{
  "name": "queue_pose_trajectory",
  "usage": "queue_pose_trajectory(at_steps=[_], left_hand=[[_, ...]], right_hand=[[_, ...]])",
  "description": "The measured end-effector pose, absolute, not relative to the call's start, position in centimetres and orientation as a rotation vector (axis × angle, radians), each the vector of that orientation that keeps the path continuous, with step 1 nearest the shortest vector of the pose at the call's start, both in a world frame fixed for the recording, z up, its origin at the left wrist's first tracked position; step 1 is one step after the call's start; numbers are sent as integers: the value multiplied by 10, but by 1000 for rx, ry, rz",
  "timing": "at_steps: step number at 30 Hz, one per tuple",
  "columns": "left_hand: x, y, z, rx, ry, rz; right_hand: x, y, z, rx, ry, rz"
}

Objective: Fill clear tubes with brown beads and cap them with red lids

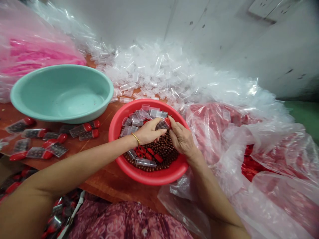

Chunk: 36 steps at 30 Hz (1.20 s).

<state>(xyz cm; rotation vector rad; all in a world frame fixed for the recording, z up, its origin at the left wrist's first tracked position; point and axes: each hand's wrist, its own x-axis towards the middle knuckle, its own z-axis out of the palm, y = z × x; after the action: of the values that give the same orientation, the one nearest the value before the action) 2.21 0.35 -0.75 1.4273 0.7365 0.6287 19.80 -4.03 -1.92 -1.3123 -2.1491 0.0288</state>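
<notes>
Over a red basin (149,179) my two hands meet at a small clear plastic container (162,124) filled with dark brown balls. My left hand (149,132) grips its clear body. The fingers of my right hand (181,136) close on the red cap (167,123) at its other end. Below them, brown balls (165,151) cover the basin's bottom. Clear empty tubes (146,162) lie on the balls, with more at the basin's far side. Several loose red caps (149,155) rest near the middle, partly under my left hand.
A teal basin (62,116) stands at the left, filled red-capped containers (38,152) before it. A heap of clear tubes (159,66) lies along the wall. Plastic bags with red contents (249,159) crowd the right. A pink-filled bag (37,54) sits back left. More filled containers (58,212) lie below the table edge.
</notes>
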Motion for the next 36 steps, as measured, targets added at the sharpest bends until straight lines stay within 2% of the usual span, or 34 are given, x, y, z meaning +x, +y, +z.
queue_pose_trajectory(at_steps=[7, 11, 16, 21, 29, 36], left_hand=[[22, 8, -11, 1697, 797, 642], [21, 8, -5, 2005, 918, 501], [20, -2, 3, 2414, 910, 305], [23, -11, 1, 2670, 855, 243], [15, -13, -2, 2805, 750, 120], [16, -9, 8, 2664, 788, 310]], right_hand=[[198, -43, -17, -1223, -2078, 196], [191, -46, -9, -1342, -1778, 401], [171, -33, -4, -1375, -1184, 871], [152, -22, -1, -1342, -1051, 1239], [139, -32, -11, -1496, -1170, 1217], [146, -22, 0, -1191, -930, 1443]])
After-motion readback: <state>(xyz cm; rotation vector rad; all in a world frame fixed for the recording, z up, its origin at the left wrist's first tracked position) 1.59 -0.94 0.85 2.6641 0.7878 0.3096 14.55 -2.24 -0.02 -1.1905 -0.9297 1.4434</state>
